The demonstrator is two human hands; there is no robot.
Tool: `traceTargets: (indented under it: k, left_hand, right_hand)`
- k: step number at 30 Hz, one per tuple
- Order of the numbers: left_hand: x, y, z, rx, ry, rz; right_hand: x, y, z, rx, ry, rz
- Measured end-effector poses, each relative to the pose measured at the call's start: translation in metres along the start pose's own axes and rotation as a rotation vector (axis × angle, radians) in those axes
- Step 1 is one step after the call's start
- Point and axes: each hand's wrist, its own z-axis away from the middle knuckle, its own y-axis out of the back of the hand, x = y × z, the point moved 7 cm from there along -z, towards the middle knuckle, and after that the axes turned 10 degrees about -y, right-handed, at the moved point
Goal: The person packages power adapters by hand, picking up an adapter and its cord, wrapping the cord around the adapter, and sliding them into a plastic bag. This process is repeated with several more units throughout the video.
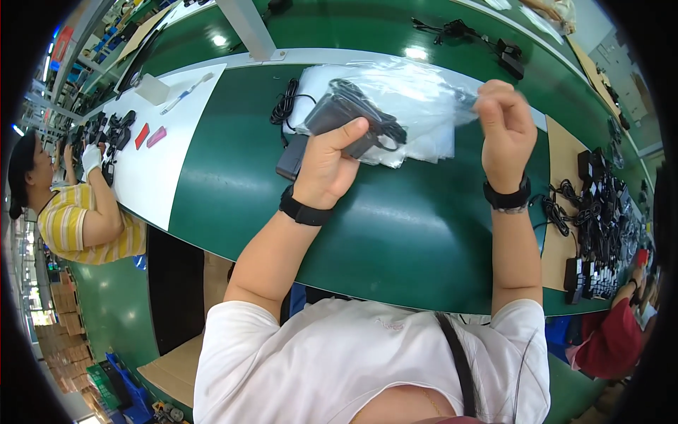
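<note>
My left hand [326, 169] is closed round a black power adapter [339, 113] with its cable bundled, thumb on top. Clear film seems to cover the adapter. Up and to the right, the curled fingers of my right hand [507, 134] pinch the edge of a clear plastic bag [462, 99]; slight blur softens the fingertips. Beneath both lies a stack of clear plastic bags [431, 138] on the green table. A second black adapter [289, 159] rests beside my left wrist, its coiled cable [284, 104] behind it.
Many black adapters with cables [600, 219] crowd a brown board [558, 141] at the right. On the white surface [159, 152] at left lie a red piece [142, 136] and a pink piece [156, 136]. A co-worker in yellow stripes [92, 219] handles adapters there; another person [611, 339] is at right.
</note>
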Motion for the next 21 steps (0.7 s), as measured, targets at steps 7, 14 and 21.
traceTargets:
  k: [7, 14, 21]
  left_hand:
    - [0.001, -0.018, 0.007, -0.123, -0.110, 0.031]
    - [-0.017, -0.016, 0.004, -0.196, 0.021, -0.209]
    - [-0.004, -0.017, 0.004, -0.046, -0.136, -0.660]
  right_hand:
    - [0.044, -0.074, 0.043, -0.487, -0.645, -0.627]
    - [0.047, -0.063, 0.041, -0.179, -0.748, -0.665]
    - [-0.008, -0.060, 0.041, 0.015, 0.206, 0.387]
